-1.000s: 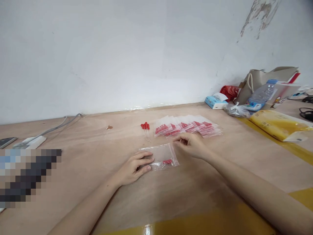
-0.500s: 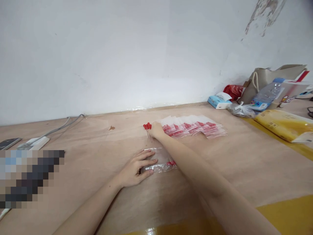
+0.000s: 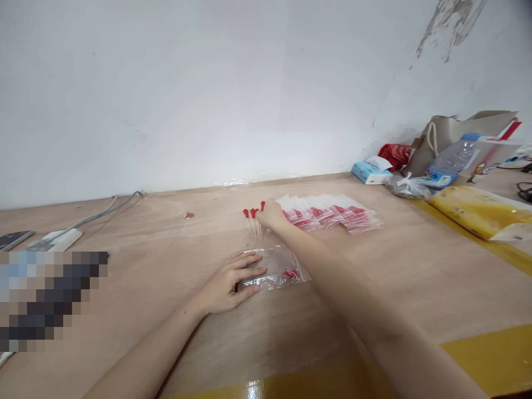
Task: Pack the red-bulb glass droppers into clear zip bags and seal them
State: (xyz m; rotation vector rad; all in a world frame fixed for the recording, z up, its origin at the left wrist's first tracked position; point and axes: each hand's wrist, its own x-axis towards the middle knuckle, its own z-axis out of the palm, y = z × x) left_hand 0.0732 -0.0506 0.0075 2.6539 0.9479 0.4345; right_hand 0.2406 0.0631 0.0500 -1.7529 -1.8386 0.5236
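Observation:
My left hand (image 3: 233,281) lies with its fingers spread on the left end of a clear plastic bag (image 3: 274,259), which is flat on the table. A red-bulbed dropper (image 3: 290,274) shows inside that bag. Farther off, my right hand (image 3: 272,214) pinches one thin dropper (image 3: 262,206) by its red bulb; the fingertips are partly hidden. Beside it, to the left, a few more red-bulbed droppers (image 3: 246,213) lie side by side with their thin stems toward me. To the right of my right hand spreads an overlapping row of clear bags (image 3: 344,208) with red bulbs inside.
A tissue pack (image 3: 371,170), a knotted plastic bag (image 3: 409,187), a water bottle (image 3: 451,160) and a yellow packet (image 3: 482,213) stand or lie at the right. A power strip (image 3: 62,241) with a grey cable and a phone (image 3: 15,240) are at the left.
My right hand has shifted slightly right, away from the other droppers, which now lie spread apart. More of the bag under my left hand shows. The left hand has hardly moved.

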